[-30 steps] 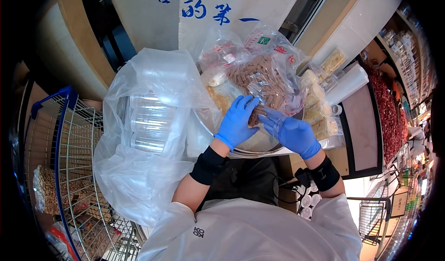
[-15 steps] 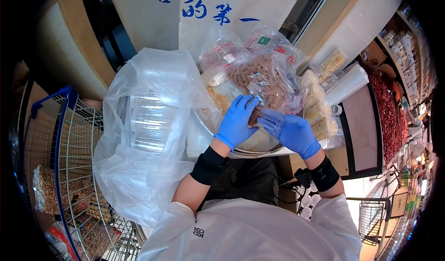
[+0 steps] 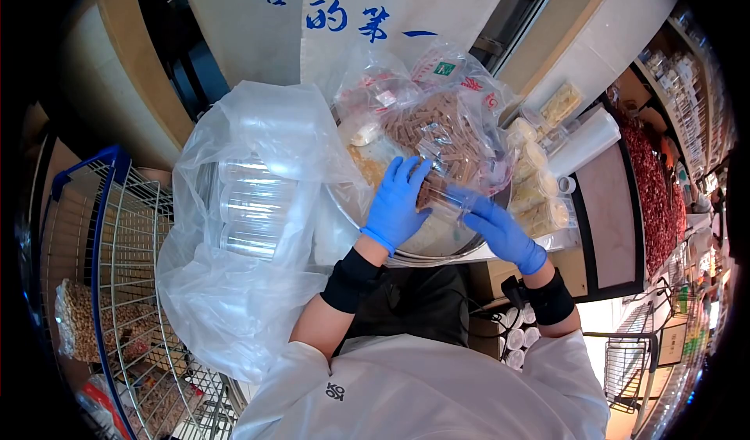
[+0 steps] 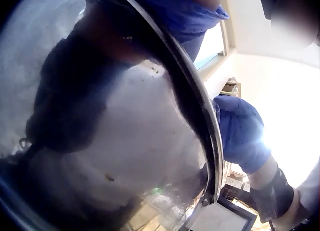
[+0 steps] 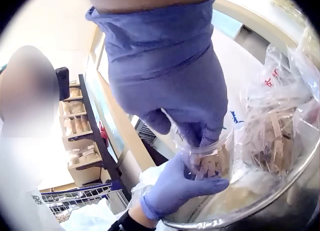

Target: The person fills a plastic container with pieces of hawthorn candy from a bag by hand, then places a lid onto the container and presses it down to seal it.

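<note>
Packing seems underway, left hand gripping a clear jar, right hand reaching in, fingers straight; brown pieces next need gentle pressing.

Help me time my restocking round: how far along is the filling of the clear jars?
The containers of pale pieces on the right look done. In hand is a clear jar, apparently only part-filled with brown pieces; the left hand holds it, the right hand's fingers at its mouth. Likely left: the bagged brown pieces and the stacked clear containers, seemingly empty.
</note>
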`<state>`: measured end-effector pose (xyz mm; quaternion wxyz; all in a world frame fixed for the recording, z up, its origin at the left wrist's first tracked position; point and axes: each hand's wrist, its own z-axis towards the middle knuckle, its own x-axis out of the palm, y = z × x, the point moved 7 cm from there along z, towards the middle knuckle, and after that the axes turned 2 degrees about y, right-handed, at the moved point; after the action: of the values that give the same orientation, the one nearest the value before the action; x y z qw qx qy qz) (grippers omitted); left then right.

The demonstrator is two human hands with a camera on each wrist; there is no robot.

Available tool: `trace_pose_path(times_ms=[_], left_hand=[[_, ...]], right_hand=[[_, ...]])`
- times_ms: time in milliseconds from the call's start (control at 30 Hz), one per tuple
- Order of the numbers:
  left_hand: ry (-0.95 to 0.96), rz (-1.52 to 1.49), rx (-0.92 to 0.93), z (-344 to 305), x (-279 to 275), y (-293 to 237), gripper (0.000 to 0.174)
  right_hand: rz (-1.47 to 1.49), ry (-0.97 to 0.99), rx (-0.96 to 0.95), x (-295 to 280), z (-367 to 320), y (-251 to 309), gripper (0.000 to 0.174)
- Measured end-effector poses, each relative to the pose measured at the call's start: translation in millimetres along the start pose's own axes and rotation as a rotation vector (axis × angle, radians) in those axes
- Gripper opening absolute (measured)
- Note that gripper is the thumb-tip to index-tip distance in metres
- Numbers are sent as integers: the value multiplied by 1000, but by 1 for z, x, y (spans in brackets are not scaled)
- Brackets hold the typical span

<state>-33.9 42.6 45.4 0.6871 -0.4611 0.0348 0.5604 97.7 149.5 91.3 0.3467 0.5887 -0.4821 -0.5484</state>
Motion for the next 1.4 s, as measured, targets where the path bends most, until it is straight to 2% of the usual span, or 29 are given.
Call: trace_pose_path(times_ms=[67, 100, 167, 267, 400, 467, 500, 567, 667, 800, 867, 900, 967, 1100, 1167, 1200, 1267, 1300, 1367, 1400], left_hand=[[-3, -13, -9, -1, 0, 1, 88], [-1, -14, -9, -1, 0, 1, 88], [25, -9, -9, -2, 3, 1, 88], [111, 6, 18, -1, 6, -4, 87], [131, 49, 114, -1, 13, -7, 82], [120, 71, 103, -1, 12, -6, 84], [119, 71, 102, -2, 12, -6, 84], [77, 24, 77, -1, 8, -6, 83], [84, -10, 69, 0, 3, -12, 77], [95, 55, 103, 0, 8, -9, 76], [96, 81, 104, -1, 8, -8, 76], [99, 82, 105, -1, 8, -8, 76], [86, 60, 101, -1, 7, -9, 75], [85, 41, 70, -2, 12, -4, 85], [84, 49, 77, -1, 11, -4, 85], [97, 49, 81, -1, 11, -4, 85], [75, 74, 76, 0, 8, -4, 84], [92, 76, 80, -1, 9, -5, 84], [52, 52, 94, 0, 7, -8, 82], [71, 53, 98, -1, 8, -9, 82]], right_hand=[[-384, 184, -206, 13, -6, 15, 47], [-383, 183, -205, 8, -5, 15, 47], [-465, 302, -197, 4, -1, 12, 53], [-633, 315, -233, 11, 5, 7, 63], [-692, 348, -235, 27, 4, 4, 73], [-711, 261, -299, 26, 8, -4, 76], [-712, 263, -299, 27, 6, -3, 76], [-784, 210, -38, 19, 6, -17, 79], [-788, 181, -117, 17, 6, -11, 76], [-732, 201, -188, 18, 9, -8, 78], [-771, 234, -287, 20, 11, -15, 81], [-767, 232, -287, 21, 11, -11, 81], [-599, 284, -128, 23, 10, -6, 81], [-617, 289, -50, 20, 11, -14, 81], [-810, 212, -176, 20, 10, -13, 82], [-800, 203, -171, 20, 10, -14, 82], [-715, 150, -354, 20, 9, 0, 82], [-701, 139, -350, 20, 7, 2, 82], [-596, 210, -134, 20, 5, -4, 74], [-580, 199, -130, 18, 4, -3, 74]])
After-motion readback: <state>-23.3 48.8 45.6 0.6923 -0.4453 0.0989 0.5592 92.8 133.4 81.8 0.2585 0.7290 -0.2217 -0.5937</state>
